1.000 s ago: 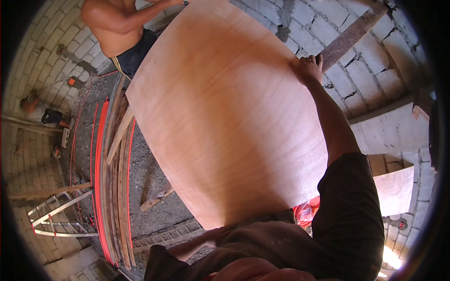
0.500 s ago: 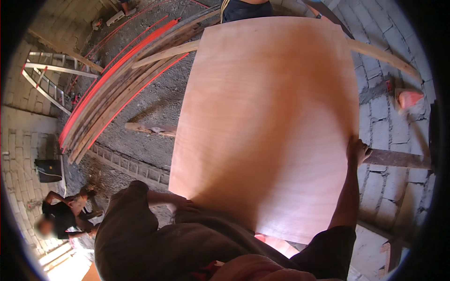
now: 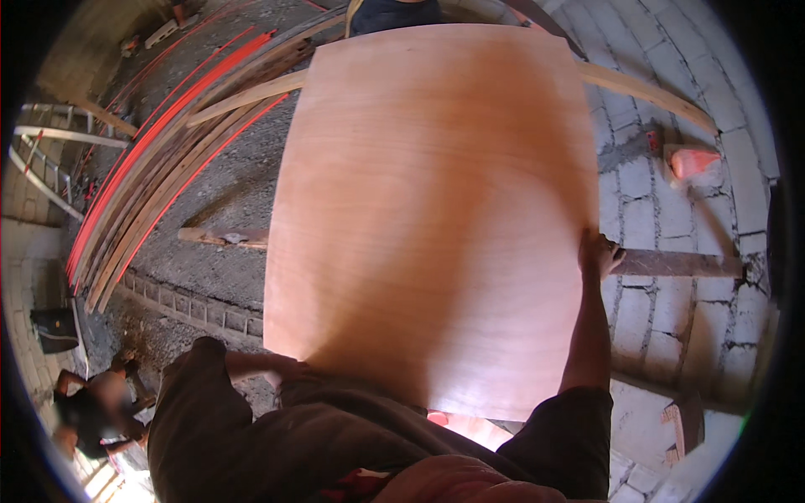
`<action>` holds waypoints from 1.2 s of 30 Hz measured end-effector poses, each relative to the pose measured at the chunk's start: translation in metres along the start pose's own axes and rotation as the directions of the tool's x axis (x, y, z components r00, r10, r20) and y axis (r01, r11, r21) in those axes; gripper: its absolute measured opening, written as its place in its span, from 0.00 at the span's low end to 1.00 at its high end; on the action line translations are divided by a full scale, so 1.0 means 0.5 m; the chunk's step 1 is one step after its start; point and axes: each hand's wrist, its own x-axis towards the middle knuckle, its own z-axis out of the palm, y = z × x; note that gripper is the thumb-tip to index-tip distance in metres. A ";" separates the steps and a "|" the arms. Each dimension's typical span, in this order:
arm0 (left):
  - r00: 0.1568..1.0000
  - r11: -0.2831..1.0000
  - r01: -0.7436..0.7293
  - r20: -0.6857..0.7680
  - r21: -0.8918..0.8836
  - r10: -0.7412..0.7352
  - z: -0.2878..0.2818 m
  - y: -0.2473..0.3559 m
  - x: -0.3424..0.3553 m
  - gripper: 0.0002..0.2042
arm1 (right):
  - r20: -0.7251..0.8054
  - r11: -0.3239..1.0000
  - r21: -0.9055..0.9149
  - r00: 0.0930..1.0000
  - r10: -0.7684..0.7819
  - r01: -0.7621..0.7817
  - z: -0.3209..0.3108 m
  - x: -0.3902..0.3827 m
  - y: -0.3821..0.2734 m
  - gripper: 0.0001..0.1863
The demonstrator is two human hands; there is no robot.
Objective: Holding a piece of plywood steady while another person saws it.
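A large plywood sheet spans the middle of my view. My right hand grips its right edge, fingers curled, over a dark timber that juts out rightward. At the lower left corner, my left hand is against or just beside the sheet near my body, its fingers mostly hidden. A pale plank passes behind the sheet's far part. Beyond the far edge, a co-worker's dark shorts show.
Bundled timbers and orange-red lengths lie on gravel at left, by an aluminium ladder and a rung-like strip. Another person works at lower left. A concrete block wall fills the right, with a red-and-white object.
My view has swung round, so the sheet now stands straight in it and the far co-worker is mostly cut off. My right hand stays on the edge. A second person has appeared at lower left.
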 end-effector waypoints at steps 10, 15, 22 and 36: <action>0.997 0.998 -0.057 -0.060 -0.003 0.056 -0.013 0.003 -0.003 0.57 | -0.008 0.997 0.074 1.000 -0.006 0.006 -0.012 0.000 -0.005 0.35; 0.994 0.998 -0.065 -0.090 0.024 0.067 0.003 -0.002 -0.009 0.56 | 0.003 1.000 0.005 1.000 -0.012 0.012 0.002 0.008 -0.001 0.39; 0.985 0.998 -0.052 -0.167 -0.027 0.047 0.039 -0.014 0.002 0.56 | -0.013 0.999 -0.004 0.999 -0.040 0.040 0.019 0.010 0.003 0.37; 0.992 0.997 -0.017 -0.129 -0.076 0.007 -0.023 0.022 -0.015 0.58 | 0.024 1.000 0.023 1.000 -0.020 0.020 0.022 0.014 0.004 0.34</action>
